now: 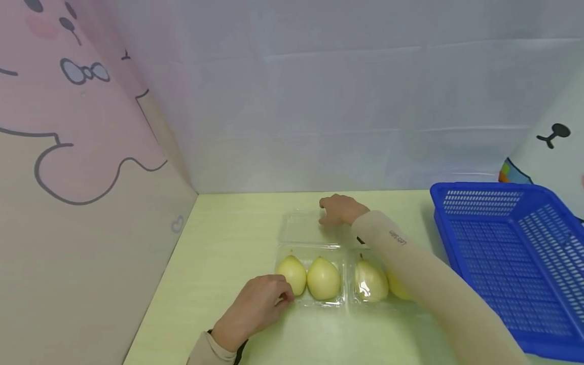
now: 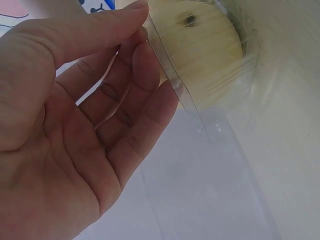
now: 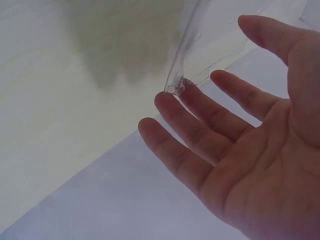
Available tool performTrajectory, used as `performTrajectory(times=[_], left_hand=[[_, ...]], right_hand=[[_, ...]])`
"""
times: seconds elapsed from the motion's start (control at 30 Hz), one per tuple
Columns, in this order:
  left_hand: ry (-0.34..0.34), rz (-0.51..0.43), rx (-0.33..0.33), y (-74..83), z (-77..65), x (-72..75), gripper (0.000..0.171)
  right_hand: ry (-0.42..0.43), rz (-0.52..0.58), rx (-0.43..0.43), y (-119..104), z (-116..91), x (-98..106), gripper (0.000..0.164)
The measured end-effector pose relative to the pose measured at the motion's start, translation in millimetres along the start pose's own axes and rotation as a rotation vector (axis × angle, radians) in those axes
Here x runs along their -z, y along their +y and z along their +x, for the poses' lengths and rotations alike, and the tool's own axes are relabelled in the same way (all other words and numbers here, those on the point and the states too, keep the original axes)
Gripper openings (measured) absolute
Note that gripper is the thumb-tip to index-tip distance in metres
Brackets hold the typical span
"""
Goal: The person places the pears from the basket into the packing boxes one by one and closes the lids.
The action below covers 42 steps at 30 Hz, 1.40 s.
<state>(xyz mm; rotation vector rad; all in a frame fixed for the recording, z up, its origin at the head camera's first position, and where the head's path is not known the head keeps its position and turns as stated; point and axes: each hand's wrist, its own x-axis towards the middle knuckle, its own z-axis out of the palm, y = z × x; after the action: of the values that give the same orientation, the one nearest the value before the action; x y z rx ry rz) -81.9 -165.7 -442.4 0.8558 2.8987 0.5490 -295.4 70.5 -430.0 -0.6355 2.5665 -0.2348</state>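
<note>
A clear plastic clamshell box [image 1: 335,303] lies opened on the table, with two yellow pears, one left [image 1: 292,274] and one right [image 1: 324,279], side by side in its base. My left hand [image 1: 260,306] pinches the front left rim of that base; the left wrist view shows thumb and fingertips at the thin plastic edge, close to a pear [image 2: 200,50]. Behind the base the clear lid [image 1: 298,228] is folded back. My right hand [image 1: 339,209] reaches over it, and in the right wrist view its extended fingertips touch a clear plastic corner [image 3: 175,89].
Right beside the box is a second clear box with a pear [image 1: 371,281] and another yellow fruit [image 1: 398,286], partly hidden by my right sleeve. A blue plastic basket [image 1: 465,274] stands at the right. A pale wall [image 1: 310,152] closes off the table's back edge.
</note>
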Motion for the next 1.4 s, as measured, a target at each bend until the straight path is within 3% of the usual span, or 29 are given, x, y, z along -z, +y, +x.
performTrajectory(times=[0.2,0.4,0.53,0.8,0.9,1.03,1.1,1.17,1.23,1.4], left_hand=[[0.013,-0.007,0.002,-0.6,0.1,0.3,0.010],[0.002,0.001,0.007,-1.4,1.5,0.6,0.009],[-0.034,-0.004,0.028,0.4,-0.5,4.4,0.012],[-0.042,0.009,0.024,3.1,-7.1,16.7,0.032],[0.042,0.054,-0.014,6.3,-12.1,24.9,0.031],[0.285,0.189,-0.064,11.1,-19.2,35.3,0.021],[0.399,0.254,-0.058,12.0,-20.9,38.6,0.021],[0.448,0.307,-0.036,11.7,-21.2,38.9,0.023],[0.406,0.327,-0.006,11.4,-20.6,35.7,0.022],[0.188,0.291,0.046,11.3,-17.5,16.9,0.015]], right_hand=[[0.112,-0.009,0.025,-10.2,-14.3,26.9,0.058],[0.273,0.020,0.024,-26.3,-46.1,44.9,0.053],[0.391,0.052,0.073,-41.4,-73.1,43.4,0.047],[0.552,-0.049,0.185,-59.2,-117.4,13.5,0.037],[0.613,-0.083,0.252,-59.1,-130.0,-6.4,0.030],[0.660,-0.122,0.334,-55.1,-143.1,-36.2,0.027],[0.669,-0.143,0.356,-52.1,-148.3,-51.2,0.029],[0.687,-0.175,0.376,-49.2,-152.3,-66.5,0.031],[0.696,-0.212,0.387,-47.6,-155.5,-80.9,0.033],[0.711,-0.325,0.440,-47.4,-156.7,-109.9,0.036]])
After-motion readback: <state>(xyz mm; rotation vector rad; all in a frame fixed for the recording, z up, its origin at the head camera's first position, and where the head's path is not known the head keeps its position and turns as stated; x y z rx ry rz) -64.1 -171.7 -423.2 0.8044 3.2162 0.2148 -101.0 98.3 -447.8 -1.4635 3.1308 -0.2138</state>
